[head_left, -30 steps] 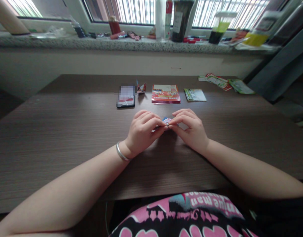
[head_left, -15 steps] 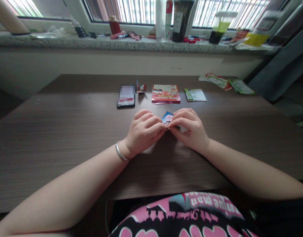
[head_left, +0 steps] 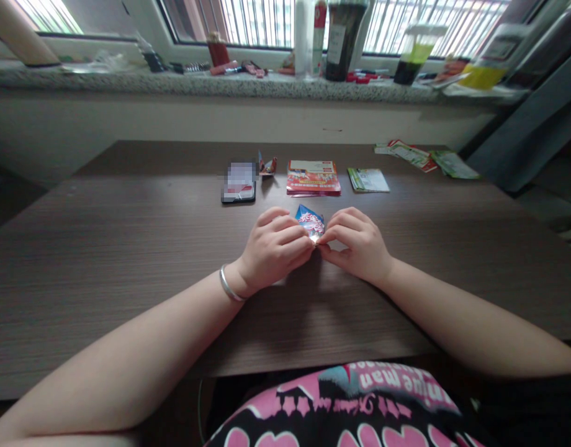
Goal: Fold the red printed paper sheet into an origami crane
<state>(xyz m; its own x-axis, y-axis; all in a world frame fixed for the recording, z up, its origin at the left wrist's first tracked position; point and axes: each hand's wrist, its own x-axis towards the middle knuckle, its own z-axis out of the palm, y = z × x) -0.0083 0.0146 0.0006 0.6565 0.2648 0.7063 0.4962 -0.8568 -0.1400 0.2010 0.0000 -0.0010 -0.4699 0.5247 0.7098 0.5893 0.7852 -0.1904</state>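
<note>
Brown wood-grain table (head_left: 127, 261). Left hand (head_left: 278, 242) and right hand (head_left: 357, 239) meet mid-table, fingertips pinching the near edge of blue printed paper (head_left: 310, 220) between them; more face shows than half a second ago, suggesting turning. Beyond, apart: red booklet stack (head_left: 313, 178), phone (head_left: 239, 184), small folded paper (head_left: 268, 167). Fingers hide the pinched edge.

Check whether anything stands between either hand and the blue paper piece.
Nothing visible does: the fingertips of the left hand and right hand meet at the near corner of the blue paper piece. The red card stack lies beyond it.
</note>
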